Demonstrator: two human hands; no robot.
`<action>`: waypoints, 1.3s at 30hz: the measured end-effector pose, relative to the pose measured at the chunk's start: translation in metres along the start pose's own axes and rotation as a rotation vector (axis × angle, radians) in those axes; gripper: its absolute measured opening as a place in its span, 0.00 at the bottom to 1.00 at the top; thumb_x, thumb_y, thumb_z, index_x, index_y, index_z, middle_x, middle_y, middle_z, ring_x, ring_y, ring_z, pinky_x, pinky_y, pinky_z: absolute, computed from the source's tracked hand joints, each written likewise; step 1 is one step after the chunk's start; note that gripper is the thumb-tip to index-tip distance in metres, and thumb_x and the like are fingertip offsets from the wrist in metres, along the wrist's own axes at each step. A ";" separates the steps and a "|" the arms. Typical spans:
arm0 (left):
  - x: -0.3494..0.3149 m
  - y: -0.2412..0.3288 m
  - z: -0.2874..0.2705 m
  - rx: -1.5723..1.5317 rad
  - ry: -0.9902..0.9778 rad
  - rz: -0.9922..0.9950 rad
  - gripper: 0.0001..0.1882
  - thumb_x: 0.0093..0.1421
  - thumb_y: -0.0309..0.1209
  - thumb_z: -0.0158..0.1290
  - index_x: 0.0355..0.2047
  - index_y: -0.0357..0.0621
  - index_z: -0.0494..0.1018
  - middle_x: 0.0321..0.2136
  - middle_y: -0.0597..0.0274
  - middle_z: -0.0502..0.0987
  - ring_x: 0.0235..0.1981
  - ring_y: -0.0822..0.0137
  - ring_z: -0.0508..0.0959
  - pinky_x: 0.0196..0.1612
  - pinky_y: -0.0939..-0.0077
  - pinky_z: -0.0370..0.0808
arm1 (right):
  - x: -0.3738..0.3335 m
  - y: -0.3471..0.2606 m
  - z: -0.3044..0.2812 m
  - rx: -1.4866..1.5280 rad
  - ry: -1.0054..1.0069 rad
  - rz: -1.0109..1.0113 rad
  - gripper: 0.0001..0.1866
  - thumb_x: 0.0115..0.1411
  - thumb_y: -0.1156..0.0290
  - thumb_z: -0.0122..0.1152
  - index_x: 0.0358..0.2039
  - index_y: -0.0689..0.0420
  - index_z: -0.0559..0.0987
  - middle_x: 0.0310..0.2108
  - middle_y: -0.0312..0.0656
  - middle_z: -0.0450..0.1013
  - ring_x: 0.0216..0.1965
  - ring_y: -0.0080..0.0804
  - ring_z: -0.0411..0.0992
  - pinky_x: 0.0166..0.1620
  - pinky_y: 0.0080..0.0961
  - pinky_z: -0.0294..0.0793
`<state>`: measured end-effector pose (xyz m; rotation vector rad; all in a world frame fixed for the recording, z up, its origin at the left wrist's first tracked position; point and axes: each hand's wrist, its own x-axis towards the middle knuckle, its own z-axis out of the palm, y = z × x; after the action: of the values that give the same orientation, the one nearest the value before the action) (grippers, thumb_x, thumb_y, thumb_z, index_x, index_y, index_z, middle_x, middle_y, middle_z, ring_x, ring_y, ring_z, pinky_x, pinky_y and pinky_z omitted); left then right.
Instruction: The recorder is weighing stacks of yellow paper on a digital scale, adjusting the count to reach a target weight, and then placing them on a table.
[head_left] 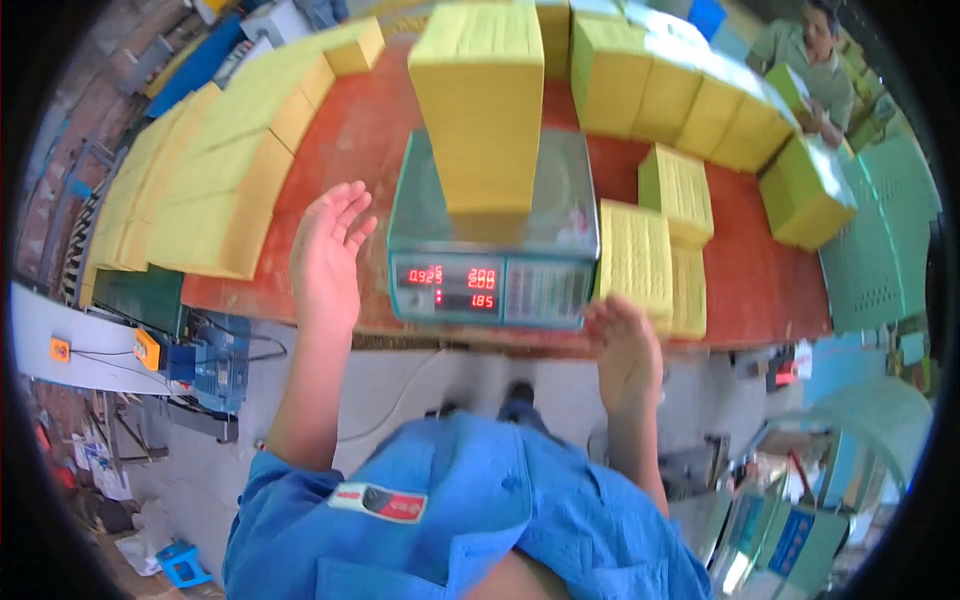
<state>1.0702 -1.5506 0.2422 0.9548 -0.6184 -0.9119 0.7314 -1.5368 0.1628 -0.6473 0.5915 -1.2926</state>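
A tall stack of yellow sheets or cards (478, 125) stands upright on the metal pan of a digital scale (420, 190), whose red display is lit. Left of the scale, my left hand (330, 245) is raised with its fingers apart, touching nothing. My right hand (626, 345) is by the scale's front right corner, in front of a yellow stack (637, 258) lying on the table. Its fingers are stretched out and a little blurred; nothing shows in them. Whether it touches that stack I cannot tell.
Long rows of yellow stacks (215, 200) line the left of the red table (345, 100); more yellow stacks (680, 95) stand at the back right. A person (812, 65) at the far right holds a yellow stack. A blue motor-like machine (220, 365) stands below left.
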 end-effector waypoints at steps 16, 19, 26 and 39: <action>0.116 0.054 0.138 1.030 -0.571 0.577 0.11 0.56 0.26 0.60 0.40 0.38 0.79 0.45 0.58 0.79 0.48 0.65 0.77 0.54 0.72 0.71 | 0.036 -0.016 -0.014 0.048 -0.212 0.322 0.17 0.66 0.67 0.51 0.50 0.64 0.74 0.43 0.49 0.77 0.45 0.36 0.75 0.50 0.34 0.73; 0.119 0.055 0.138 1.035 -0.586 0.597 0.08 0.57 0.26 0.59 0.37 0.38 0.79 0.42 0.59 0.80 0.44 0.66 0.78 0.50 0.73 0.73 | 0.036 -0.013 -0.011 0.035 -0.191 0.344 0.16 0.66 0.68 0.51 0.49 0.64 0.75 0.43 0.48 0.77 0.44 0.35 0.75 0.50 0.33 0.73; 0.119 0.058 0.137 1.069 -0.575 0.766 0.04 0.59 0.22 0.54 0.34 0.35 0.78 0.37 0.58 0.81 0.40 0.67 0.80 0.44 0.75 0.74 | 0.035 -0.007 0.020 0.009 -0.142 0.301 0.16 0.66 0.68 0.49 0.48 0.65 0.74 0.42 0.48 0.75 0.44 0.38 0.75 0.50 0.36 0.73; 0.047 0.057 0.134 1.077 -0.784 1.423 0.08 0.55 0.18 0.53 0.35 0.39 0.76 0.36 0.56 0.80 0.40 0.58 0.80 0.52 0.52 0.73 | 0.055 -0.038 0.091 0.048 -0.307 0.137 0.21 0.70 0.64 0.47 0.57 0.63 0.69 0.50 0.50 0.73 0.48 0.35 0.74 0.49 0.32 0.74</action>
<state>1.0098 -1.6316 0.3574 0.7069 -2.2017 0.5128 0.7811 -1.5870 0.2514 -0.7356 0.3453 -1.0504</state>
